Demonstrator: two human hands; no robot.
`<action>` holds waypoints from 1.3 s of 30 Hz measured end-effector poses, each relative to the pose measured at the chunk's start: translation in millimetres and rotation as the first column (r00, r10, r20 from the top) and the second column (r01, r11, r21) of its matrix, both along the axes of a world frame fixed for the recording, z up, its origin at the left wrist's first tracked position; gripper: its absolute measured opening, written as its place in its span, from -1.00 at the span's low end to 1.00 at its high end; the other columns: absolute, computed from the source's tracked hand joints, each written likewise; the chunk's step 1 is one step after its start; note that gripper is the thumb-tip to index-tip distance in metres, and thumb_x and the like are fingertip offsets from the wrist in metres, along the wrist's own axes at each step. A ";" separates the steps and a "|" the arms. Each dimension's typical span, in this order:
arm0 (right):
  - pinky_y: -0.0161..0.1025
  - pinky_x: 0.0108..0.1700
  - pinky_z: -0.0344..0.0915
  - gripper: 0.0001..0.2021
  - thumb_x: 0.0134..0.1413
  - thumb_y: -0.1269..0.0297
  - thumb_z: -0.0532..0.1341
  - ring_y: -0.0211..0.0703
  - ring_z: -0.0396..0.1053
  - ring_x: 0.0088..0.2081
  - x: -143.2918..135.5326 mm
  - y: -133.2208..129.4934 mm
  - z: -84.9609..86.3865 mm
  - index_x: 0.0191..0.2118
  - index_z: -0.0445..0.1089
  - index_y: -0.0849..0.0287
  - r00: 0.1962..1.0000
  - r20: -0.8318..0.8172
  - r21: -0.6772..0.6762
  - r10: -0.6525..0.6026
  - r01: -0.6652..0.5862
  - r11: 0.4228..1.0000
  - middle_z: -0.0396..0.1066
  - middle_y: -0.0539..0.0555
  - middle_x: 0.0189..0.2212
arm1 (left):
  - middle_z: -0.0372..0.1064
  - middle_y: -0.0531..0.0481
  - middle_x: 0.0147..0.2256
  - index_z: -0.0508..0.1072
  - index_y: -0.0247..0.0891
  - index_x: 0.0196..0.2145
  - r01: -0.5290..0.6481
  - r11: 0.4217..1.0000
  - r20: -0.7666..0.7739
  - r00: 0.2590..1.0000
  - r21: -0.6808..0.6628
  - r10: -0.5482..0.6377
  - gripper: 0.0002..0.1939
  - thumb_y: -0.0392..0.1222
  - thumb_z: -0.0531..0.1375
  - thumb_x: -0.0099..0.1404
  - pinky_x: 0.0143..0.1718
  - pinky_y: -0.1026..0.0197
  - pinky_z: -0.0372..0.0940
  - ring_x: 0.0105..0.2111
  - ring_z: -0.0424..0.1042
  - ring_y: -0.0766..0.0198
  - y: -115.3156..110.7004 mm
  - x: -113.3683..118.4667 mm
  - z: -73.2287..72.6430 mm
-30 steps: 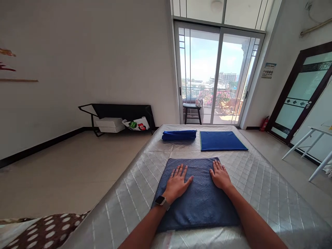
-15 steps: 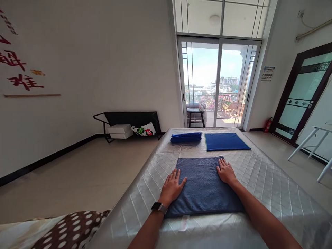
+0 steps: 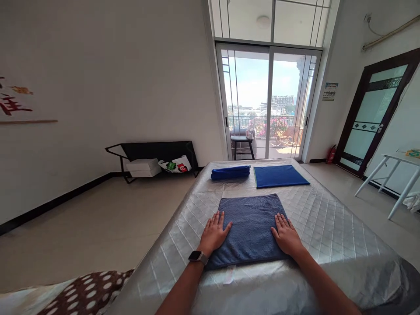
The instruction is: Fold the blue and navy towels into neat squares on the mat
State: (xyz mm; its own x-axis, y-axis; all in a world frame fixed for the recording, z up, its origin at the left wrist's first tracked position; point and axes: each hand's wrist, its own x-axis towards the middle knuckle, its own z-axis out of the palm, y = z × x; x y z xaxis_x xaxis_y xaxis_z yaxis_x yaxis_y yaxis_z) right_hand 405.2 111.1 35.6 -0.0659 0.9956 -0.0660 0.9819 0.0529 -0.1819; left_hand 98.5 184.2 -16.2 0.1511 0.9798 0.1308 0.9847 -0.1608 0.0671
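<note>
A grey-blue towel (image 3: 251, 232) lies flat on the silver quilted surface (image 3: 177, 245), its nearer edge close to me. My left hand (image 3: 214, 232) rests palm down on the towel's left edge, fingers stretched, a watch on the wrist. On the right edge lies my right hand (image 3: 286, 234), also flat with its fingers extended. Beyond the towel are a bright blue folded cloth bundle (image 3: 230, 172) on the left and a flat blue cloth with a green edge (image 3: 280, 176) on the right. A small white tag (image 3: 230, 274) shows by the towel's near edge.
Brown polka-dot fabric (image 3: 88, 291) lies at the lower left. A black rack (image 3: 155, 151) with white boxes (image 3: 142, 167) stands against the left wall. Sliding glass doors (image 3: 269, 105) are at the back. To the right are a white-legged table (image 3: 398, 159) and a fire extinguisher (image 3: 330, 154).
My right hand has slid down the towel's right edge toward me, still flat. My left hand stays on the left edge. The head view has turned slightly right.
</note>
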 end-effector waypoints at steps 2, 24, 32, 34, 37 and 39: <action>-0.10 0.42 -0.32 -0.36 0.39 0.09 -0.18 -0.12 -0.25 0.45 0.3 -0.9 0.2 0.44 -0.11 0.34 1.000 -0.025 0.005 -0.014 0.014 1.000 -0.15 0.15 0.44 | -0.05 -0.36 0.38 0.05 -0.44 0.38 0.008 0.999 -0.030 1.000 -0.033 -0.009 -0.16 0.28 -0.25 0.43 0.36 -0.16 -0.08 0.39 -0.05 -0.07 2.8 -5.1 0.2; -0.05 0.43 -0.34 -0.35 0.38 0.11 -0.17 -0.10 -0.31 0.46 6.2 -2.3 -5.3 0.45 -0.14 0.36 0.993 -0.117 -0.047 0.014 -0.020 0.999 -0.21 0.16 0.44 | -0.05 -0.17 0.40 0.04 -0.24 0.41 0.141 0.990 -0.052 0.989 -0.016 -0.141 -0.30 0.19 -0.27 0.50 0.37 -0.16 -0.03 0.41 -0.09 0.03 -65.0 73.6 -2.5; -0.05 0.43 -0.35 -0.35 0.39 0.09 -0.19 -0.12 -0.32 0.46 6.7 -1.6 -5.8 0.45 -0.17 0.33 0.998 -0.056 -0.053 0.002 -0.005 0.999 -0.23 0.15 0.45 | -0.09 -0.19 0.41 0.03 -0.24 0.40 0.053 0.998 -0.045 0.998 -0.040 -0.054 -0.40 0.03 -0.19 0.51 0.32 -0.19 0.08 0.39 -0.03 0.04 -108.4 -14.8 -25.1; -0.06 0.43 -0.35 -0.35 0.39 0.09 -0.20 -0.13 -0.32 0.46 7.4 -1.0 -6.5 0.45 -0.18 0.32 1.000 -0.024 -0.061 0.003 -0.005 0.998 -0.24 0.14 0.46 | -0.03 -0.20 0.39 0.09 -0.25 0.38 0.058 0.998 -0.048 0.997 0.000 -0.058 -0.42 -0.04 -0.17 0.50 0.31 -0.18 0.10 0.38 0.01 0.04 -110.8 -11.4 -28.8; -0.06 0.43 -0.35 -0.36 0.39 0.07 -0.21 -0.13 -0.32 0.46 8.5 0.7 -7.4 0.46 -0.19 0.28 1.000 0.016 -0.064 0.011 -0.009 0.998 -0.24 0.12 0.46 | 0.04 -0.21 0.37 0.16 -0.29 0.35 0.043 0.998 -0.054 0.998 0.047 -0.041 -0.44 -0.09 -0.10 0.47 0.31 -0.17 0.12 0.36 0.06 0.01 -113.1 0.5 -26.7; -0.05 0.43 -0.34 -0.36 0.40 0.05 -0.22 -0.13 -0.31 0.46 9.2 1.2 -6.8 0.46 -0.19 0.26 0.999 0.033 -0.054 0.010 -0.008 0.999 -0.23 0.12 0.46 | 0.08 -0.21 0.36 0.21 -0.30 0.33 0.022 0.999 -0.053 0.998 0.049 -0.020 -0.44 -0.12 -0.06 0.45 0.30 -0.16 0.13 0.35 0.10 -0.01 -116.8 8.5 -18.4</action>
State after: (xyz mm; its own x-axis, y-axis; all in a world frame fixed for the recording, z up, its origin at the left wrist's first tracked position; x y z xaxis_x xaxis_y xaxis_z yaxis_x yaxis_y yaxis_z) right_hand 414.3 112.3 28.9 -0.0715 0.9900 -0.1216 0.9870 0.0526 -0.1516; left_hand 106.9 67.4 -34.7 0.1794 0.9689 0.1702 0.9831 -0.1832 0.0067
